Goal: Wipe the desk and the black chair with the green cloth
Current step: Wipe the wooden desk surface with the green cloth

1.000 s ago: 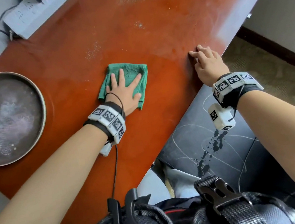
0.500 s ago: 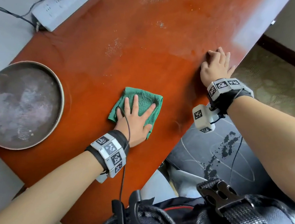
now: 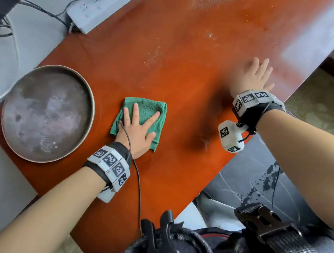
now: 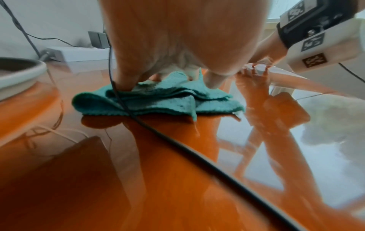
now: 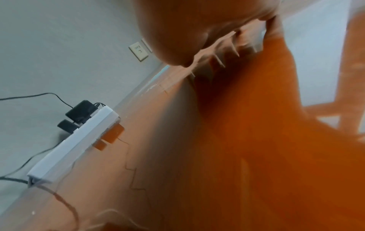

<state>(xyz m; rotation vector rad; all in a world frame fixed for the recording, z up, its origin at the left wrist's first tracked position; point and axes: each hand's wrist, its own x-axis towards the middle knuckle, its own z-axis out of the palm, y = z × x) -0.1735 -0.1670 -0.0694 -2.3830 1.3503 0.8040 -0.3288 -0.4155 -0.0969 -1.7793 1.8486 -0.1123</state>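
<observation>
Green cloth [image 3: 150,115], folded, pressed flat on the desk [image 3: 183,46] by the left hand [image 3: 139,129], fingers spread; right hand [image 3: 250,76] blurred, fingers straight, flat on desk beside its near edge; round metal tray [image 3: 87,87] left of cloth; black chair [image 3: 241,176] below desk edge.

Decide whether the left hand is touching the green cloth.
Touching. The head view shows the left hand lying flat on the green cloth; the left wrist view shows its fingertips pressed into it.

The right hand [image 3: 249,76] is motion-blurred; the left hand [image 3: 139,130] hides part of the cloth [image 3: 149,109]; the chair [image 3: 250,181] lies mostly under the surface [image 3: 172,41].
</observation>
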